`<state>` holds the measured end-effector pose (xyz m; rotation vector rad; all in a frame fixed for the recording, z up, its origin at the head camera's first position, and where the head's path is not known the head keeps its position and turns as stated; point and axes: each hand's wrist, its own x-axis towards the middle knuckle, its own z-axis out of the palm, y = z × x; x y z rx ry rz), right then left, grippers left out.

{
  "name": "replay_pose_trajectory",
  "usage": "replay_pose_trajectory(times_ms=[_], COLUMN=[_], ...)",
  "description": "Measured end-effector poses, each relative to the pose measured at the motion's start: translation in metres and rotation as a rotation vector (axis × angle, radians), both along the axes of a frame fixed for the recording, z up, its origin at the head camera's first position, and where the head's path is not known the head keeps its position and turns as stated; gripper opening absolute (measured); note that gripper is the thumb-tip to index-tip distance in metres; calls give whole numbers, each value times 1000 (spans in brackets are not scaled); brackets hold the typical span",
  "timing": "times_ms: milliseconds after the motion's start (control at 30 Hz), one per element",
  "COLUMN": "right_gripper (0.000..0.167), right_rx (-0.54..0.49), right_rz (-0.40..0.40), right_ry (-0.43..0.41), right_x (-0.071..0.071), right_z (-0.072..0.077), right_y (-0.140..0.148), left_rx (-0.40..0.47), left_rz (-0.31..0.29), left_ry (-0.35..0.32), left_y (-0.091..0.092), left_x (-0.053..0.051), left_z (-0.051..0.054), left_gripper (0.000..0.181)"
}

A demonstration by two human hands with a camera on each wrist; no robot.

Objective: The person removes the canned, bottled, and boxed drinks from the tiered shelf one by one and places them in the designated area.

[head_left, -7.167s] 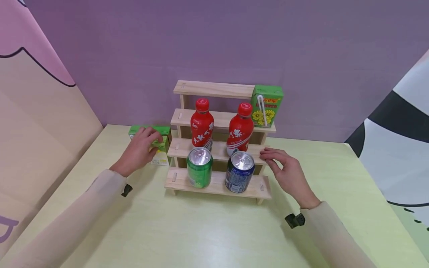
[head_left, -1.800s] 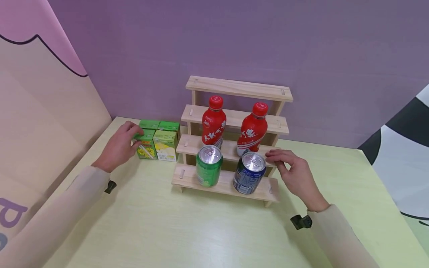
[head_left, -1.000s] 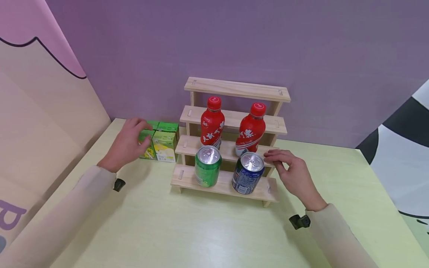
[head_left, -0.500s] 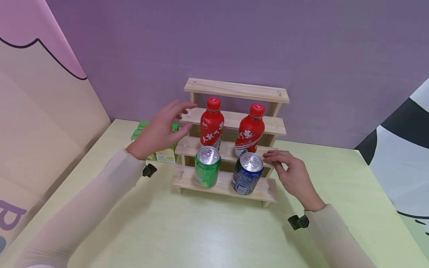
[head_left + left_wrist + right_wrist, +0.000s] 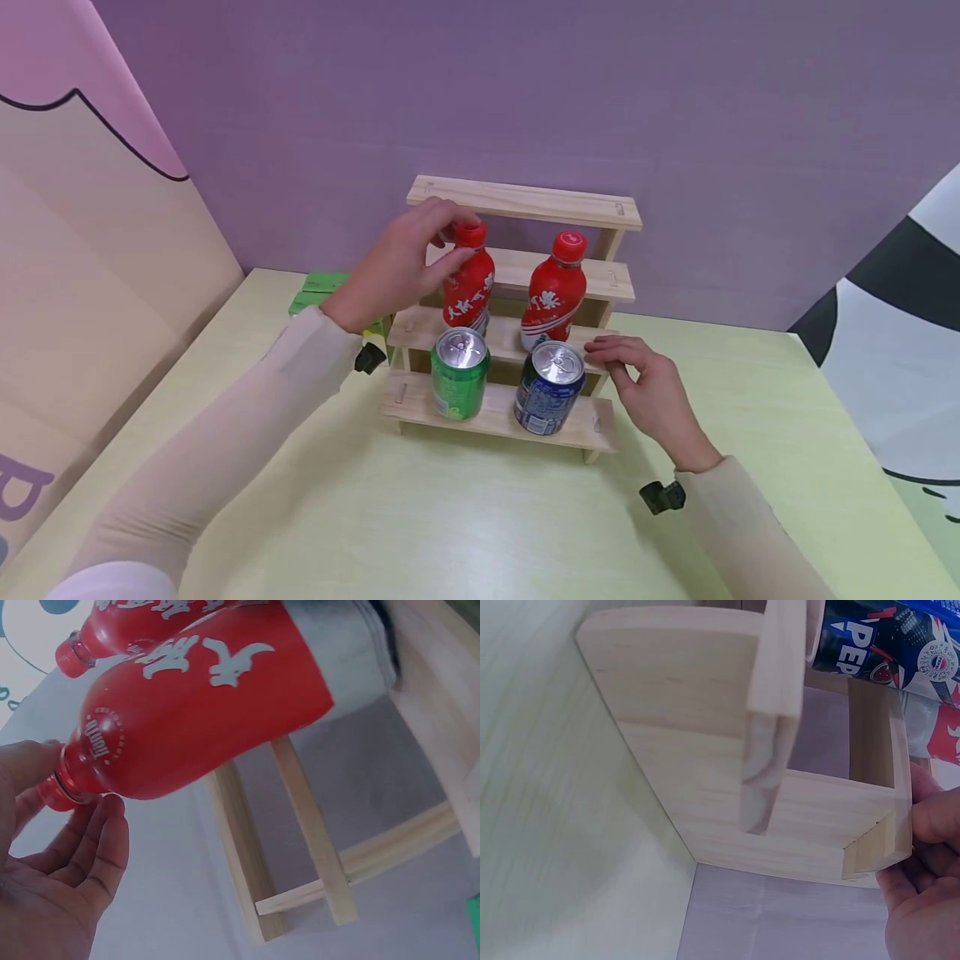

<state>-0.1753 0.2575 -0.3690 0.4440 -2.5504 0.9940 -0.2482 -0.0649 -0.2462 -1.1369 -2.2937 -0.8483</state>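
My left hand (image 5: 393, 271) has its thumb and fingers round the cap of the left red bottle (image 5: 468, 292); in the left wrist view the hand (image 5: 56, 877) pinches that bottle (image 5: 195, 712) at its cap and neck. The bottle stands upright on the second tier of a wooden stepped shelf (image 5: 525, 198), beside another red bottle (image 5: 555, 300). My right hand (image 5: 656, 400) grips the right end of that same tier, and in the right wrist view its fingers (image 5: 930, 817) hold the board's end (image 5: 900, 817).
A green can (image 5: 459, 383) and a blue can (image 5: 547, 396) stand on the lowest tier. Green drink boxes (image 5: 322, 283), partly hidden by the left arm, sit left of the shelf on the table (image 5: 420, 517). A purple wall (image 5: 300, 125) rises behind.
My left hand has left the green boxes, moved right and taken hold of the left bottle's cap. The green box once at the shelf's upper right is no longer there. My right hand keeps its grip.
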Motion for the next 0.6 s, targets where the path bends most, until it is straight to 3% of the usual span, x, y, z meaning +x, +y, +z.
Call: replay_pose_trajectory(times_ms=[167,300,500,600], right_gripper=[26,25,25,25], right_rx=[-8,-4,-5,-5], right_rz=[-1,10,7,5], right_ry=[-7,-12,2,11], right_x=[-2,-2,1,2], right_z=[-1,-1,3,4], right_y=[-1,-3,-2,-1], left_rx=[37,82,108,120], left_rz=[1,6,98,136], left_ry=[23,61,84,93], left_y=[-7,-24,-62,-80], left_x=[1,5,15,21], left_z=[-1,2,13,13], left_gripper=[37,36,37,35])
